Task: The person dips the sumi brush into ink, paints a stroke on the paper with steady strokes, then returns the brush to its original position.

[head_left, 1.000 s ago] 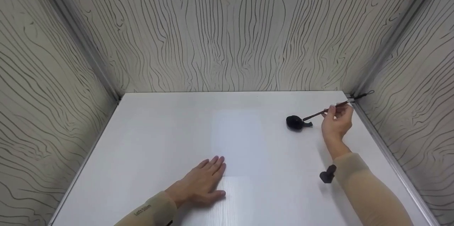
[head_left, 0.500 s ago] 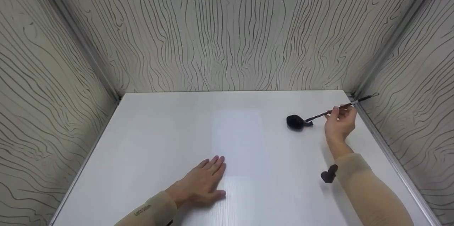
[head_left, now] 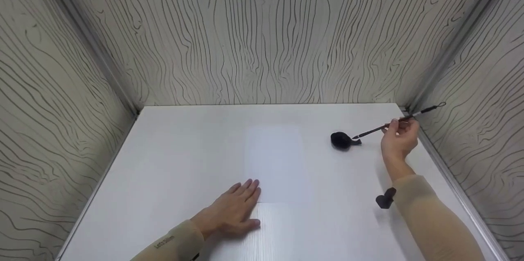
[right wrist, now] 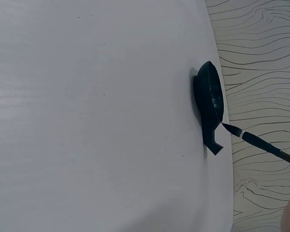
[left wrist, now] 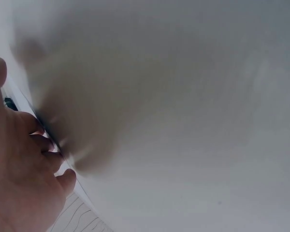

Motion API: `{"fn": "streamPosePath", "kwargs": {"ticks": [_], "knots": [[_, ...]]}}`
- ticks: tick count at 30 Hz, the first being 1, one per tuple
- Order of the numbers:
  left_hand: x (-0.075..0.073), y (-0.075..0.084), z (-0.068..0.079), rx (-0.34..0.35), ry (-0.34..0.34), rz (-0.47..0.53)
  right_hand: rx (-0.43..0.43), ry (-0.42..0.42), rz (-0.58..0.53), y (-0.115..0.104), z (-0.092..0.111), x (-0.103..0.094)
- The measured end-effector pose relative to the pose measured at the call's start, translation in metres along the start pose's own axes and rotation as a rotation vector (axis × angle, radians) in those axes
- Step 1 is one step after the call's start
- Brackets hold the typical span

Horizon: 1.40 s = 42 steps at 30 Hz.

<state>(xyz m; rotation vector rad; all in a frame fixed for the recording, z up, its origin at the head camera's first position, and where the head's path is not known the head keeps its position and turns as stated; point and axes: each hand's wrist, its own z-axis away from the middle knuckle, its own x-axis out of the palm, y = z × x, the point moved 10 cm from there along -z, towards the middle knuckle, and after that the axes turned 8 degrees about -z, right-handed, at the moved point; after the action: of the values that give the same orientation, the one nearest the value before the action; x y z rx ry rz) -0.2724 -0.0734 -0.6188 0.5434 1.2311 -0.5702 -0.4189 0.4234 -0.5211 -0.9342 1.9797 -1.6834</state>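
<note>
I judge the brush [head_left: 370,131] light, stiff-shafted, soft-tipped; hold mid-handle, where the right hand [head_left: 399,142] pinches it. Left hand [head_left: 233,212]: flat, fingers extended onto the paper [head_left: 280,162].

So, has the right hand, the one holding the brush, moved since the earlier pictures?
Yes: in the head view, the right hand has shifted rightward, farther from the black handled dish, which has stayed in place, taking the calligraphy brush along.

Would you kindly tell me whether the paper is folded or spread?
Spread: the paper lies flat, the left hand at its near edge.
</note>
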Motion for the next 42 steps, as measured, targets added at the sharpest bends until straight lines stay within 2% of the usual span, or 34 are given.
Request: {"fn": "streamPosePath", "kwargs": {"ticks": [7, 14, 21, 25, 33, 42], "knots": [[-0.001, 0.002, 0.001, 0.01, 0.007, -0.015, -0.022, 0.002, -0.05, -0.005, -0.003, 0.002], [-0.001, 0.003, -0.001, 0.015, 0.02, -0.046, 0.005, -0.028, -0.056, -0.001, -0.001, 0.009], [0.0, 0.003, 0.0, 0.017, 0.016, -0.043, -0.002, -0.035, -0.041, 0.003, 0.003, 0.011], [0.0, 0.002, 0.0, 0.017, 0.012, -0.037, -0.011, -0.035, -0.025, 0.004, 0.004, 0.011], [-0.001, 0.001, -0.001, 0.013, 0.013, -0.03, 0.012, -0.015, -0.074, 0.006, 0.005, 0.008], [-0.005, 0.003, 0.002, 0.011, 0.02, -0.032, 0.0, -0.036, -0.057, 0.0, -0.001, 0.004]]}}
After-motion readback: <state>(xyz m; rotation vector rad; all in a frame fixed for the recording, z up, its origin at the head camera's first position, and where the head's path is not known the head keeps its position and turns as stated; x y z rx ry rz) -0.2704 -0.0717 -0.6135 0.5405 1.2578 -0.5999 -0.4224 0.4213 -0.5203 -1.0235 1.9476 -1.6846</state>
